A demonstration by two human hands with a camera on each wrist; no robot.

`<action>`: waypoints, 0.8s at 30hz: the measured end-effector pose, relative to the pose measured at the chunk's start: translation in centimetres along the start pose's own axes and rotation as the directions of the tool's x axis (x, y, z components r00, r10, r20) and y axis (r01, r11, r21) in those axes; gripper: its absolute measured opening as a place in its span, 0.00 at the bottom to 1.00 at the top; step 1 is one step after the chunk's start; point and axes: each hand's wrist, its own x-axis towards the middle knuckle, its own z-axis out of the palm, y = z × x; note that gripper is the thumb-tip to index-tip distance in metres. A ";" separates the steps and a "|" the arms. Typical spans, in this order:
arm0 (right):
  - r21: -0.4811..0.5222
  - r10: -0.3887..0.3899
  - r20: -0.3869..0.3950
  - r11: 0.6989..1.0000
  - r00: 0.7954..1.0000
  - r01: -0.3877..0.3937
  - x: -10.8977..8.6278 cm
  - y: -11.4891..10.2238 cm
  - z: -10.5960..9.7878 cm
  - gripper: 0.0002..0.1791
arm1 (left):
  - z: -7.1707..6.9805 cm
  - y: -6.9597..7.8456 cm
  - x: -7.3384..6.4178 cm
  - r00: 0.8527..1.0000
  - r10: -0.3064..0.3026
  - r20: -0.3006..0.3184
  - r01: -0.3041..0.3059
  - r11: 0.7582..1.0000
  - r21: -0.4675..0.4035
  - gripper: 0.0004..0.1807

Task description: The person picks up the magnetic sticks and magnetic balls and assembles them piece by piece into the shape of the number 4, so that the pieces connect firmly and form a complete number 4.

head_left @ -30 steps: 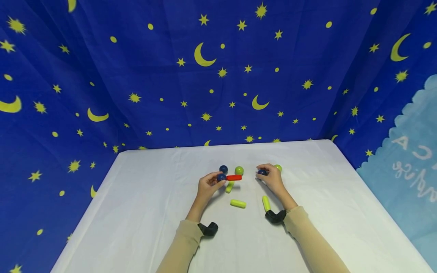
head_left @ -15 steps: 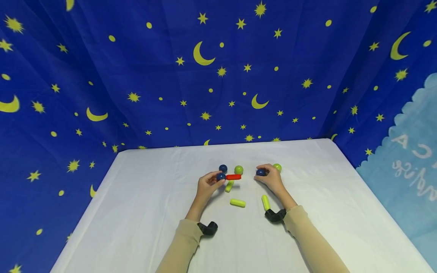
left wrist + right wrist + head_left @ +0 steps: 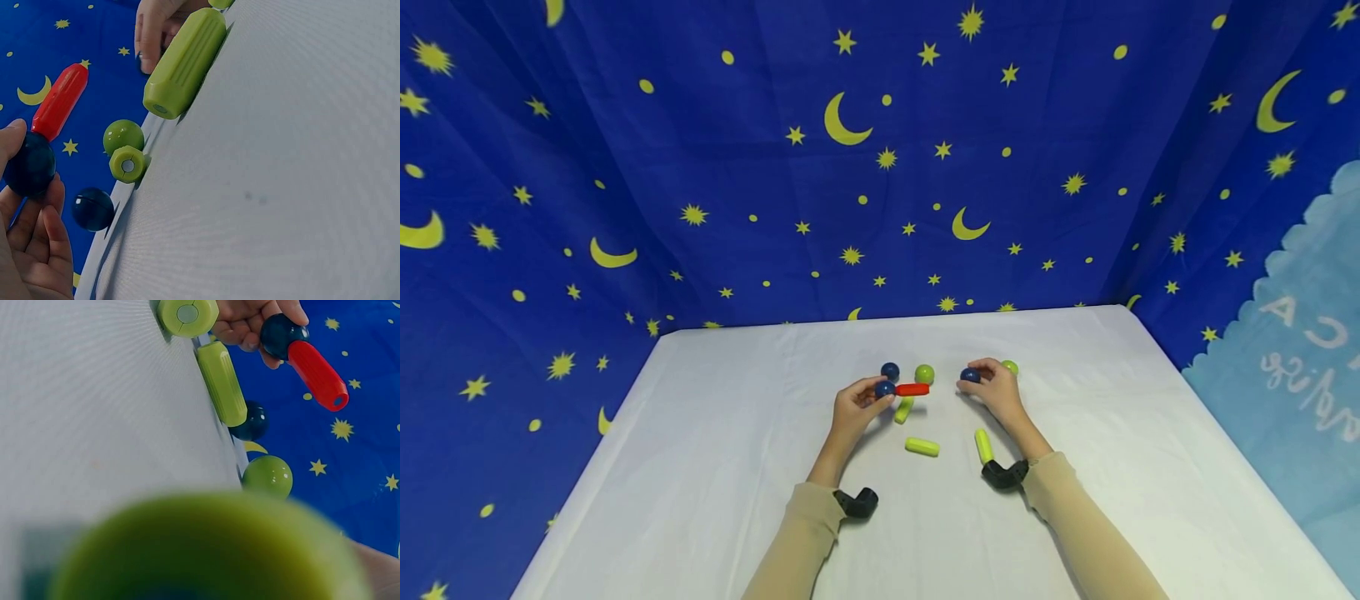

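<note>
My left hand [image 3: 877, 397] pinches a dark blue ball [image 3: 885, 388] with a red rod [image 3: 913, 389] stuck to it, pointing right. The left wrist view shows that ball [image 3: 28, 165] between thumb and fingers, the red rod [image 3: 59, 102] slanting up from it. My right hand [image 3: 976, 383] pinches a second dark blue ball [image 3: 971, 376], a short gap right of the red rod's tip. In the right wrist view the held ball [image 3: 282, 334] and red rod [image 3: 317, 375] show at top; the right hand's own ball is hidden there.
On the white table [image 3: 715, 467] lie a loose blue ball [image 3: 890, 370], a green ball [image 3: 925, 374], another green ball [image 3: 1010, 367] behind the right hand, and three green rods [image 3: 904, 409] [image 3: 922, 447] [image 3: 982, 445]. A blurred green shape [image 3: 206, 550] fills the right wrist view's foreground.
My right hand has edged slightly left and up with its blue ball, closing on the red rod's tip. The left hand has held still.
</note>
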 end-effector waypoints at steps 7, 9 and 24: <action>0.053 -0.034 0.015 0.998 0.999 0.033 0.0 -0.3 0.1 0.21 | 0.0 0.0 0.0 1.000 -0.003 0.002 0.003 1.000 0.005 0.21; 0.057 -0.034 0.022 0.998 0.999 0.033 -0.1 -0.4 0.1 0.21 | 0.0 0.0 0.0 1.000 -0.004 0.002 0.004 1.000 0.004 0.21; 0.051 -0.101 0.072 0.994 0.992 0.097 -0.4 -1.9 -0.2 0.23 | 0.0 -0.1 0.0 1.000 -0.008 -0.002 0.008 1.000 0.001 0.21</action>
